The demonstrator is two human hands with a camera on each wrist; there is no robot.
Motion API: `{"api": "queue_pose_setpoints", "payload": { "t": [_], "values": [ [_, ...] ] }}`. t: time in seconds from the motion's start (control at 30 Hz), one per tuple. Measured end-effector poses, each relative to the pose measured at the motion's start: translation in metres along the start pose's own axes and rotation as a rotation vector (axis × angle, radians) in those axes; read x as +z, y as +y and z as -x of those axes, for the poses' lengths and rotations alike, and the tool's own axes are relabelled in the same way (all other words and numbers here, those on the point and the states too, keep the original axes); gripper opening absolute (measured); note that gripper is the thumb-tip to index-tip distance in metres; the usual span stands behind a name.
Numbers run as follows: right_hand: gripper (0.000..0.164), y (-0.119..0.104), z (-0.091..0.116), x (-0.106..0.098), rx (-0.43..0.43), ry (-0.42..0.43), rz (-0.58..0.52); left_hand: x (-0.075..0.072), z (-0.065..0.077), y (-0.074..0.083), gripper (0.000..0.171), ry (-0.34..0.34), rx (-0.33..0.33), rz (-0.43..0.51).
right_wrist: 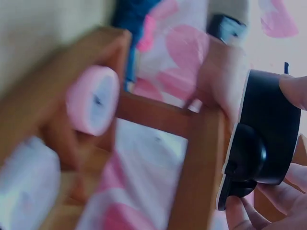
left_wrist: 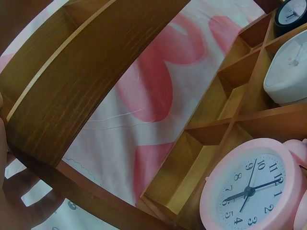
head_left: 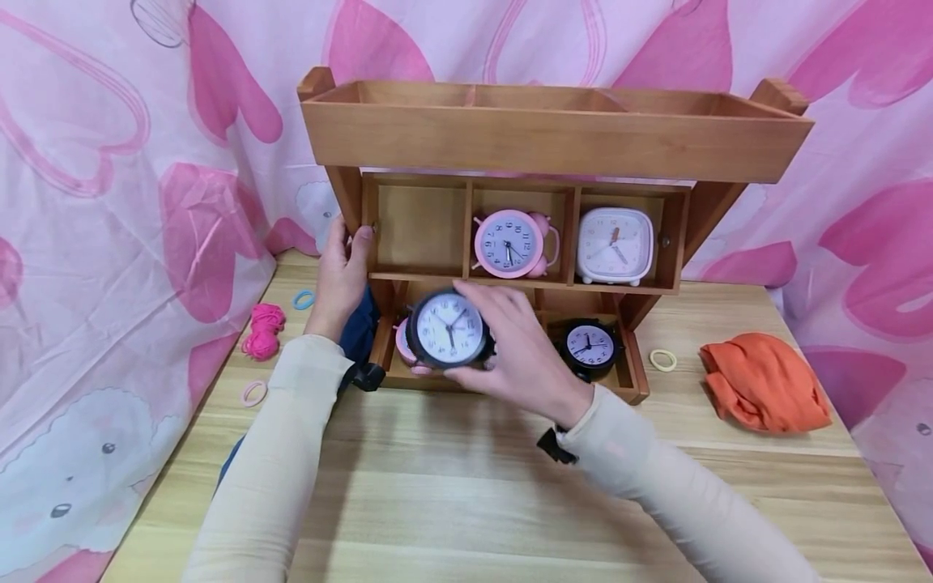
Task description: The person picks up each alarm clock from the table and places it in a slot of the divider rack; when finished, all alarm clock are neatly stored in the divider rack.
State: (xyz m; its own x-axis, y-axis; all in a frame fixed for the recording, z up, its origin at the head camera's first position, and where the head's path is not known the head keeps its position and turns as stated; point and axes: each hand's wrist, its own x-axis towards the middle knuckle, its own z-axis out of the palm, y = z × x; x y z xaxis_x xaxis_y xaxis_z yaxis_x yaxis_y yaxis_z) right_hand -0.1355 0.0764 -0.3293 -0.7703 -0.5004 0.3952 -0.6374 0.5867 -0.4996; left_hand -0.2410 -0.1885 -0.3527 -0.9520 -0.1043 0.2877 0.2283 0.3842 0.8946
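My right hand (head_left: 521, 348) grips a black twin-bell alarm clock (head_left: 446, 328), its white dial facing me, in front of the lower tier of a wooden shelf (head_left: 554, 144). In the right wrist view the clock's black side (right_wrist: 268, 124) shows between thumb and fingers. My left hand (head_left: 342, 271) holds the shelf's left upright, thumb in front. A pink alarm clock (head_left: 508, 244) lies on its side in the middle tier's centre compartment. To its right stands a white square clock (head_left: 615, 245). Below, a pink clock (head_left: 405, 344) is partly hidden behind the held clock.
Another black clock (head_left: 589, 346) sits at the lower tier's right. Left of the shelf lie pink yarn (head_left: 262, 330), a blue ring (head_left: 303, 300) and a pink ring (head_left: 253, 393). To the right are a yellow ring (head_left: 662, 360) and an orange cloth (head_left: 765, 385). Dark blue fabric (head_left: 359, 324) lies by my left wrist.
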Motion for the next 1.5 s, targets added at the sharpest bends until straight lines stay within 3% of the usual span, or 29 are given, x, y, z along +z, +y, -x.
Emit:
{"api": "queue_pose_setpoints", "payload": {
  "t": [0.27, 0.47, 0.7, 0.9, 1.17, 1.37, 1.5],
  "values": [
    [0.094, -0.014, -0.053, -0.016, -0.059, 0.086, 0.066, -0.001, 0.000, -0.001, 0.060, -0.004, -0.020, -0.042],
    [0.091, -0.014, -0.083, -0.005, -0.027, 0.087, 0.106, 0.000, 0.001, -0.002, 0.054, 0.006, 0.001, -0.029],
    [0.091, -0.008, -0.104, 0.007, -0.003, 0.100, 0.169, 0.002, 0.001, -0.003, 0.052, 0.016, 0.024, -0.027],
    [0.087, -0.005, -0.113, 0.013, -0.012, 0.106, 0.336, 0.002, 0.001, -0.005, 0.053, 0.027, 0.039, -0.048],
    [0.082, -0.006, -0.118, 0.026, 0.048, 0.085, 0.522, 0.003, 0.002, -0.004, 0.053, 0.027, 0.068, -0.030],
    [0.069, -0.009, -0.113, 0.023, 0.022, 0.061, 0.553, 0.002, 0.001, -0.003, 0.053, 0.029, 0.066, -0.010],
    [0.064, -0.011, -0.099, 0.018, -0.013, 0.031, 0.504, 0.002, 0.001, -0.003, 0.054, 0.029, 0.059, -0.015]
  ]
}}
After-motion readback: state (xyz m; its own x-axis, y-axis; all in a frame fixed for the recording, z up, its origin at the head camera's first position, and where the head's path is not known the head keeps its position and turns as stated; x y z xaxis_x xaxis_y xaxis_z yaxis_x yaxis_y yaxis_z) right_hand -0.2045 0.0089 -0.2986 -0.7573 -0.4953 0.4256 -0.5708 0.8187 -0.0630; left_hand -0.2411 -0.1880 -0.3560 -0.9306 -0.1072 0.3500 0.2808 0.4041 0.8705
